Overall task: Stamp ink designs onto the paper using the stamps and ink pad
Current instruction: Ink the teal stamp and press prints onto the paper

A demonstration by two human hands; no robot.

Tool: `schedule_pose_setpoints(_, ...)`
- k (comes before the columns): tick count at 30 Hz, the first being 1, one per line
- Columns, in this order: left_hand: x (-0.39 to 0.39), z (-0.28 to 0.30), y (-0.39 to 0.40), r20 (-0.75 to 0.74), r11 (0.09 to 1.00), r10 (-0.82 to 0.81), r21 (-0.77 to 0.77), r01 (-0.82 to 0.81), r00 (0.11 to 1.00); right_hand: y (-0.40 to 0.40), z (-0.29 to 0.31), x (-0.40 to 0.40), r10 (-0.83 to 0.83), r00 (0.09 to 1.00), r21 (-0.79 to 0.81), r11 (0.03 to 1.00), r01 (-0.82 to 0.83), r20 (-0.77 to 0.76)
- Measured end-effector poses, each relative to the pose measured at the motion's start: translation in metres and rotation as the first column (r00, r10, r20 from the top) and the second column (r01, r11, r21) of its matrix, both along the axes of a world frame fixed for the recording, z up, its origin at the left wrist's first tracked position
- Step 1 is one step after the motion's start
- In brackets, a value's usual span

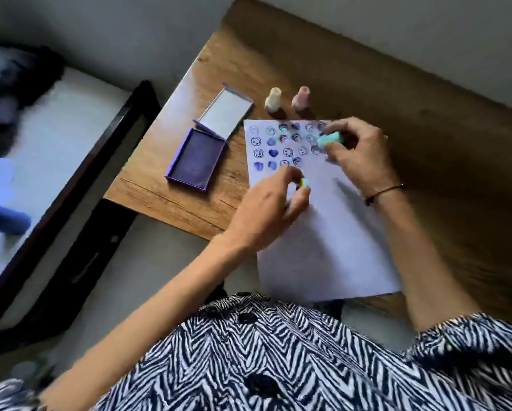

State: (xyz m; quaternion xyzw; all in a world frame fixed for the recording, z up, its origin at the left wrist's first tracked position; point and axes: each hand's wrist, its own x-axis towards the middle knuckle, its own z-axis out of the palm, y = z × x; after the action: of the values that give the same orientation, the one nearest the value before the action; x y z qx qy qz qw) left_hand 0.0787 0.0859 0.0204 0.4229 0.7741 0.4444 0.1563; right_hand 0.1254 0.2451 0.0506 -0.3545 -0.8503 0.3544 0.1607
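Observation:
A white sheet of paper (323, 232) lies on the wooden table (174, 161), its top rows filled with purple face and heart prints. My right hand (358, 152) grips a teal stamp (329, 140) lying sideways over the paper's upper right. My left hand (274, 203) pinches a small teal cap-like piece (305, 182) above the paper's middle. An open purple ink pad (196, 157) sits left of the paper, its lid (226, 109) folded back. A cream stamp (273, 102) and a pink stamp (301, 101) stand upright beyond the paper's top edge.
The table's left edge drops to a grey floor. A dark-framed bed with a white mattress (59, 120) stands to the left. The table's raised wooden back (367, 60) runs along the wall behind the stamps. My patterned shirt fills the bottom.

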Motion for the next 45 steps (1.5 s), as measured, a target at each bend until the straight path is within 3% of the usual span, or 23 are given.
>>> schedule_pose_setpoints(1,0.000,-0.002,0.010,-0.128,0.996,-0.057,-0.075,0.048,0.990,0.002,-0.002,0.004,0.008,1.000,0.039,0.999,-0.009,0.019)
schedule_pose_setpoints(3,0.001,-0.006,0.022,-0.241,0.984,-0.126,-0.154,0.091,0.962,0.003,-0.007,0.009,0.056,0.995,0.129,0.989,-0.066,0.081)
schedule_pose_setpoints(10,0.001,-0.009,0.025,-0.258,0.985,-0.116,-0.153,0.078,0.959,-0.002,-0.015,-0.003,0.151,0.936,0.278,0.929,-0.244,0.317)
schedule_pose_setpoints(22,-0.001,-0.011,0.020,-0.243,0.988,-0.127,-0.120,0.100,0.962,-0.005,-0.022,-0.007,0.090,0.912,0.445,0.851,-0.279,0.400)
schedule_pose_setpoints(40,0.000,-0.012,0.021,-0.268,0.988,-0.127,-0.122,0.097,0.955,-0.009,-0.024,-0.011,0.129,0.919,0.426,0.856,-0.293,0.373)
schedule_pose_setpoints(43,0.000,-0.011,0.020,-0.291,0.984,-0.142,-0.143,0.103,0.946,-0.007,-0.018,-0.012,0.135,0.893,0.386,0.866,-0.317,0.430)
schedule_pose_setpoints(45,-0.001,-0.010,0.020,-0.281,0.982,-0.153,-0.150,0.114,0.948,-0.005,-0.009,-0.008,0.140,0.910,0.341,0.896,-0.284,0.390)
